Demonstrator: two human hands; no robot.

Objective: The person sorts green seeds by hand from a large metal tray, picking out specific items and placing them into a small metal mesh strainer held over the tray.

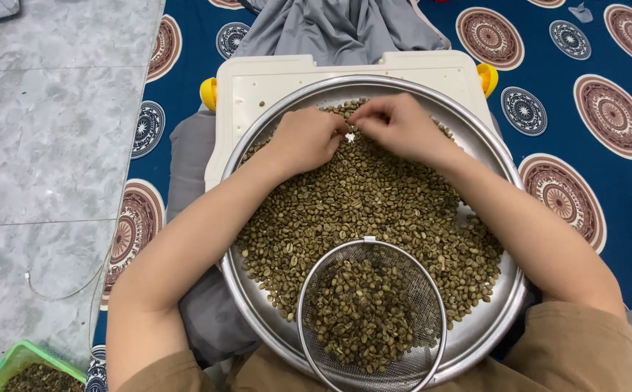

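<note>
Two hands, the left hand [307, 138] and right hand [396, 125], pinch narrowly together over green coffee beans [374, 203] at the round metal tray's [490, 319] far edge, with a mesh sieve [372, 316] of beans resting at its near edge, within reach.

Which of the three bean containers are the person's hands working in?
The big round steel tray; both hands rest on its beans, not the mesh sieve or green basket.

Blue patterned mat [548, 87], grey marble floor [47, 131], green basket [18, 359] at bottom left, grey cloth [330, 29]
</note>
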